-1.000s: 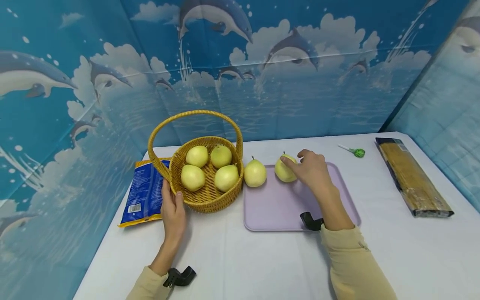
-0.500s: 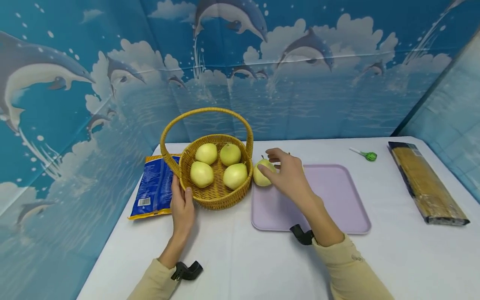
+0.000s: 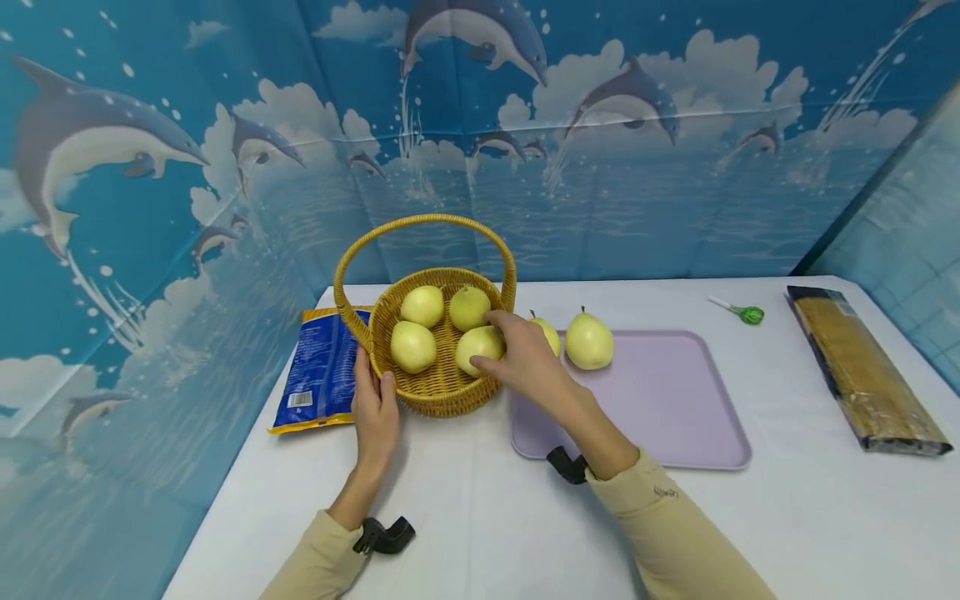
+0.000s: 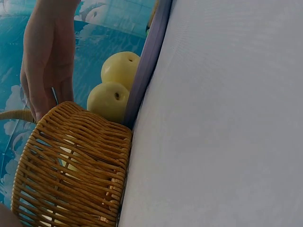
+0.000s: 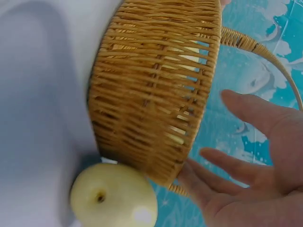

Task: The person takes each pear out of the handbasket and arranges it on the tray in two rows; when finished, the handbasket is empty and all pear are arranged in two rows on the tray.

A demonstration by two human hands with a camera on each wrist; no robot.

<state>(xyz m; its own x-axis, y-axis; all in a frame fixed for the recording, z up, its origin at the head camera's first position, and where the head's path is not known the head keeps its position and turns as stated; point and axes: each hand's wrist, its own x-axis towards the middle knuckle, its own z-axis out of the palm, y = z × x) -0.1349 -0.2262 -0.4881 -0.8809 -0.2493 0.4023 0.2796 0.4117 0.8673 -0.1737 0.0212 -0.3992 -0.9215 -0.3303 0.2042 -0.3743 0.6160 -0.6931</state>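
Observation:
A yellow wicker basket [image 3: 442, 404] with a tall hoop handle stands left of centre and holds several yellow-green pears [image 3: 413, 347]. At its left side my left hand [image 3: 377, 421] grips it, fingers outside and thumb at the rim. My right hand [image 3: 528, 354] reaches over the right rim, thumb and fingers spread about the front-right pear [image 3: 478, 348]. In the right wrist view that hand [image 5: 255, 165] shows nothing between its spread fingers. Beside the basket, one pear [image 3: 551, 336] is partly hidden by the right hand; another pear [image 3: 588, 341] is on the lilac tray [image 3: 667, 400].
A blue-and-yellow packet [image 3: 318, 367] lies left of the basket, partly covered by it. At the back right are a green lollipop [image 3: 748, 315] and a long brown package [image 3: 870, 371]. A dolphin-print cloth [image 3: 450, 167] hangs behind the white table [image 3: 510, 533].
My right hand has moved left from the farther pear on the tray, past the nearer one, to over the basket. The left hand keeps its hold. The head view has shifted slightly.

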